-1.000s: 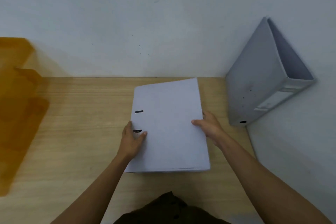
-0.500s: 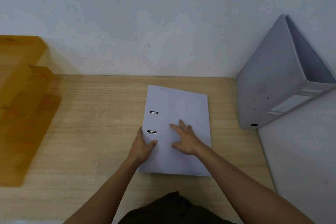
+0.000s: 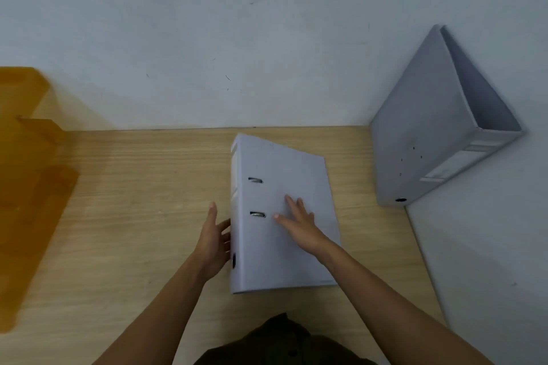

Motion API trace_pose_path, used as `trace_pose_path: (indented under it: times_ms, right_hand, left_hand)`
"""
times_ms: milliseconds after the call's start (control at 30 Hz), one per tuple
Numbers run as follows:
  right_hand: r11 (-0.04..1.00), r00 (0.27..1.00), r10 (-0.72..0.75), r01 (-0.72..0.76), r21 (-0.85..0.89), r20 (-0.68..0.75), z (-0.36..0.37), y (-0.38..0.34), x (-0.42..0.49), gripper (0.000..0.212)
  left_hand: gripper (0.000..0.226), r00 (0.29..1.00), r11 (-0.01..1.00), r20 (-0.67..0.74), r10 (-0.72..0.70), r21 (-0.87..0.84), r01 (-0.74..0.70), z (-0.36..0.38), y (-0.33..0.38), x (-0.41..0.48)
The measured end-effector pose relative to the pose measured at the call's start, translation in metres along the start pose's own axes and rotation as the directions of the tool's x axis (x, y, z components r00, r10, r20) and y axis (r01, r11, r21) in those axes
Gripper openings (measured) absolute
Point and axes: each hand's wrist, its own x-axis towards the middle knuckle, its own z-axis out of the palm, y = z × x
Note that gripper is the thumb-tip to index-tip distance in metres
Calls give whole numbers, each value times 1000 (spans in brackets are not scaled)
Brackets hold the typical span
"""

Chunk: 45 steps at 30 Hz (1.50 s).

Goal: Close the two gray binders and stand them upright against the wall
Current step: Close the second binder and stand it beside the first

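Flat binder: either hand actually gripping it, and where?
No grip. Right hand lies flat on the binder cover; left hand is open at its spine edge, fingers uncurled.

Orange tray [image 3: 26, 187] cropped at left
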Motion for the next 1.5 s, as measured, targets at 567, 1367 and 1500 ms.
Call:
trace_pose_path:
  times_ms: [567, 1367, 1500]
  right_hand:
    - [873, 930, -269, 345, 345, -251, -75, -44, -66, 95]
    - [868, 803, -297, 453, 205, -517, -159, 91, -100, 66]
    - [887, 795, -261, 422, 190, -548, -170, 100, -94, 61]
  left_hand:
    - [50, 811, 781, 357, 463, 268, -564, 117, 36, -53]
    - [84, 603, 368, 577, 551, 481, -796, 232, -41, -2]
    - [96, 586, 340, 596, 548, 481, -808, 245, -40, 4]
